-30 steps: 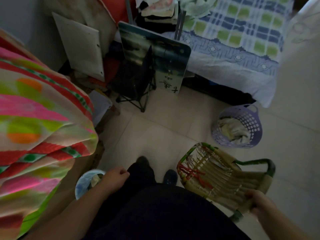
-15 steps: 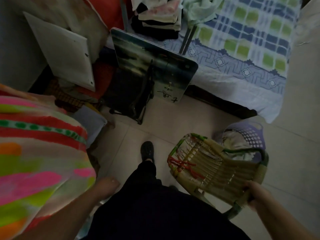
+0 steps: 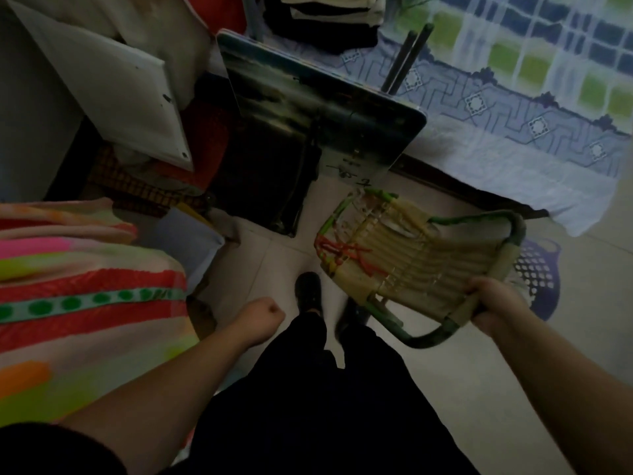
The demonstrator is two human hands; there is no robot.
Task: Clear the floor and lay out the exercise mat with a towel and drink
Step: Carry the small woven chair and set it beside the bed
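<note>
My right hand (image 3: 493,305) grips the chair (image 3: 407,258) by its wrapped frame at the near corner, fingers curled under the bar and thumb side on top. The chair is a small woven one with a green frame; it hangs tilted, its far edge pointing away from the hand toward the table (image 3: 318,108). Red cord crosses the weave at the end farthest from my grip. I cannot tell whether its legs touch the floor (image 3: 513,389); they are hidden below the seat.

My left hand (image 3: 260,320) is balled into a loose fist, fingers curled in and holding nothing. It hangs well apart from the chair, just left of my shoe (image 3: 308,291), which stands on the tiles between the two hands.

Left of that fist lies a striped blanket (image 3: 85,303) in pink, red and green, close to my forearm. Beyond both hands the table leans folded on its side, dark top facing me. Past the right hand, partly behind the chair, sits a purple basket (image 3: 537,272). Farther off on that side runs the bed (image 3: 513,108) with a blue and green checked sheet. A white board (image 3: 113,87) leans far beyond the left hand.
</note>
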